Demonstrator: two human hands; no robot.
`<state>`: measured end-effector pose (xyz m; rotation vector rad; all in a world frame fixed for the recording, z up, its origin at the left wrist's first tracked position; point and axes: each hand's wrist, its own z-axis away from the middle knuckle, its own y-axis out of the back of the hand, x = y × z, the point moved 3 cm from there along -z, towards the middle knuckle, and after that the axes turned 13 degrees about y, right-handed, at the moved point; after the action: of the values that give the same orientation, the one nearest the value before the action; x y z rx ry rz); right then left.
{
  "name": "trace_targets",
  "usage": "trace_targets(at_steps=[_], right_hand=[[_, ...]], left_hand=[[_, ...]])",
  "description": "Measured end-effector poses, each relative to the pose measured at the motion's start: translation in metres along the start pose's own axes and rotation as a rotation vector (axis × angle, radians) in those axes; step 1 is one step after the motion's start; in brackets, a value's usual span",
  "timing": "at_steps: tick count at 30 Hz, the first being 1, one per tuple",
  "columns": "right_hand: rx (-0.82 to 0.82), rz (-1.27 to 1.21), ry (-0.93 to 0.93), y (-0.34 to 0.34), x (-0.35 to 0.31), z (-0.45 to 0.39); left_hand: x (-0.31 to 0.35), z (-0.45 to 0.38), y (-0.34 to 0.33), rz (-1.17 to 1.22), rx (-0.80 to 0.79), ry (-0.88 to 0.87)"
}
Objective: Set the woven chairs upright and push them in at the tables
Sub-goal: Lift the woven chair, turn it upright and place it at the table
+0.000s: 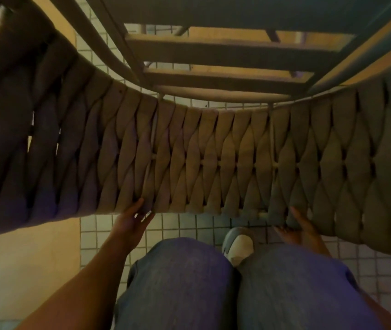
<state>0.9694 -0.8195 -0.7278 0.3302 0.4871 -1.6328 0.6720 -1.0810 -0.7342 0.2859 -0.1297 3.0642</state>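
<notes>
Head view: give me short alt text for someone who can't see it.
Both hands, left hand and right hand, grip the near edge of a woven chair back. The chair's slatted seat frame lies beyond, over a tiled floor.

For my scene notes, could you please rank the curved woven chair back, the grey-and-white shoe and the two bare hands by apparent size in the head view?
1. Curved woven chair back.
2. Grey-and-white shoe, left hand, right hand: look alike, unranked.

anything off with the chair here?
The woven chair looks tipped: its slatted frame faces the camera over the tiled floor. Left hand and right hand grip the woven band's near edge. No damage visible.
</notes>
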Motion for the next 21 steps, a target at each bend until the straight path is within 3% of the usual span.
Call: trace_targets(at_steps=[7, 21], right_hand=[[0.081, 0.039, -0.006, 0.001, -0.039, 0.045], [0.061, 0.171, 0.110, -0.031, -0.166, 0.266]], left_hand=[[0.002, 0.058, -0.005, -0.030, 0.002, 0.006], [0.058, 0.306, -0.009, -0.201, 0.126, 0.052]])
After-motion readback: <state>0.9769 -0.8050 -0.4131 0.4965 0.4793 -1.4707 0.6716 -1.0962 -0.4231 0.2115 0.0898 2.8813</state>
